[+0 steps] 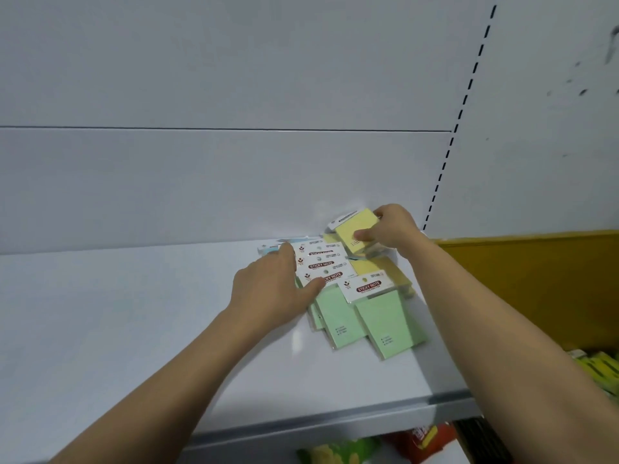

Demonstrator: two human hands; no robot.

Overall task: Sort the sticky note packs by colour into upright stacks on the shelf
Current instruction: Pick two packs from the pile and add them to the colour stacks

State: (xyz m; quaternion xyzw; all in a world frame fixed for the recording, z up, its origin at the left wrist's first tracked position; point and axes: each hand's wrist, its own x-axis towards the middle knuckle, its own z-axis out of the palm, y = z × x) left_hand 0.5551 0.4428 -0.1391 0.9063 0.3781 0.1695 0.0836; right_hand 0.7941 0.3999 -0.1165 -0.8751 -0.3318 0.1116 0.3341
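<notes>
Right hand [390,231] pinching yellow square sticky note pack [356,229]; left hand [271,289] spread, pressing green packs [338,316] just beside. Risk: glossy wrappers sliding across white shelf [134,329], pile fanning out.

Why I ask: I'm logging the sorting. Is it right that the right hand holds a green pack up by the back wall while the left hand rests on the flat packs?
Not quite. The head view shows the right hand holding a yellow pack, not green. The left hand does rest on the flat packs.
</notes>
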